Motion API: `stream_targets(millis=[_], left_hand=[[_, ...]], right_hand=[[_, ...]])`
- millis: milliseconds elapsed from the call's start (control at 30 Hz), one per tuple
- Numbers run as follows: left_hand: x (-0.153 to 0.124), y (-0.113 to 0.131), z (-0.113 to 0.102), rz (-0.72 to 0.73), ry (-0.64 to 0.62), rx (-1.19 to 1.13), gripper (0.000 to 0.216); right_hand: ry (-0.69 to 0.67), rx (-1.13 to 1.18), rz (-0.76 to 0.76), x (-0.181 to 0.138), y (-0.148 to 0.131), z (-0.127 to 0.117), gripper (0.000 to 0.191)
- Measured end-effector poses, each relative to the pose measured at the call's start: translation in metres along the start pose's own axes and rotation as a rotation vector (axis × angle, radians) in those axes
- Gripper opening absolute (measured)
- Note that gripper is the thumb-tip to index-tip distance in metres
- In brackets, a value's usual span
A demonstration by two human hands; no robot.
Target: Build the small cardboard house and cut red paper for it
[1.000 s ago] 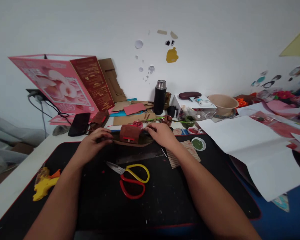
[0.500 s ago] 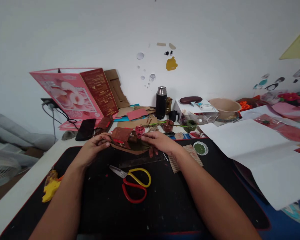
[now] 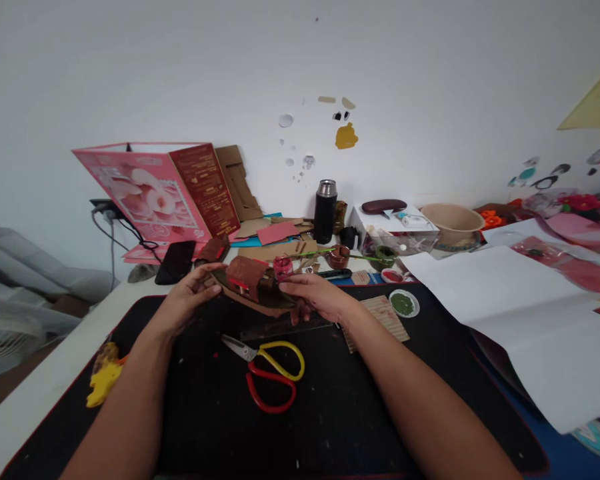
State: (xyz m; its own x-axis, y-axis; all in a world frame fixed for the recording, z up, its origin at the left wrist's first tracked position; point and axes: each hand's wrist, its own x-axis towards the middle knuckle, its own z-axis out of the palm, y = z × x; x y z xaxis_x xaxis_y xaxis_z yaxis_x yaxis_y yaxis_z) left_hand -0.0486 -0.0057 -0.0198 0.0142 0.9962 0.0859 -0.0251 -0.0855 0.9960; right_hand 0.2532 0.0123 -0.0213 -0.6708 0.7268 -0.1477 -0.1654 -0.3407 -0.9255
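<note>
Between my two hands is a small brown model boat (image 3: 248, 277) with a curved cabin roof and red trim, held just above the mat. My left hand (image 3: 194, 297) pinches its left end. At the other end, my right hand (image 3: 316, 295) grips the side, thumb and fingers closed round it; some of those fingers are hidden behind the hull. Below the boat, scissors (image 3: 263, 363) with one yellow and one red handle lie on the black mat (image 3: 205, 407). A clear ruler-like strip (image 3: 280, 329) lies between the scissors and the boat.
A pink box (image 3: 150, 193) and a phone (image 3: 176, 262) are at the back left. Behind the hands stand a black thermos (image 3: 325, 212) and paint jars (image 3: 339, 257). A dish of green paint (image 3: 404, 303), corrugated cardboard (image 3: 383, 316) and white paper (image 3: 510, 313) lie right. A yellow glue gun (image 3: 104, 382) lies left.
The boat has tilted slightly, its right end now lower, and my right hand has shifted a little left with it. The whole view has moved slightly. Both hands keep their hold.
</note>
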Motion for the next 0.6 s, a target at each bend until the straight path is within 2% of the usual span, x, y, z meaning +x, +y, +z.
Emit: stream_targets(millis=[100, 167, 400, 600], left_hand=[[-0.001, 0.004, 0.009, 0.008, 0.000, -0.059, 0.074], [0.000, 0.005, 0.015, -0.001, 0.011, -0.114, 0.079], [0.005, -0.009, 0.028, -0.165, -0.009, -0.249, 0.045], [0.006, -0.013, 0.033, -0.241, -0.012, -0.342, 0.034]], right_hand=[[0.000, -0.002, 0.011, 0.003, 0.005, 0.005, 0.033], [0.012, 0.003, 0.009, 0.004, 0.007, 0.008, 0.032], [0.069, -0.044, -0.036, 0.011, 0.015, 0.012, 0.030], [0.001, -0.184, -0.061, 0.011, 0.022, 0.020, 0.036]])
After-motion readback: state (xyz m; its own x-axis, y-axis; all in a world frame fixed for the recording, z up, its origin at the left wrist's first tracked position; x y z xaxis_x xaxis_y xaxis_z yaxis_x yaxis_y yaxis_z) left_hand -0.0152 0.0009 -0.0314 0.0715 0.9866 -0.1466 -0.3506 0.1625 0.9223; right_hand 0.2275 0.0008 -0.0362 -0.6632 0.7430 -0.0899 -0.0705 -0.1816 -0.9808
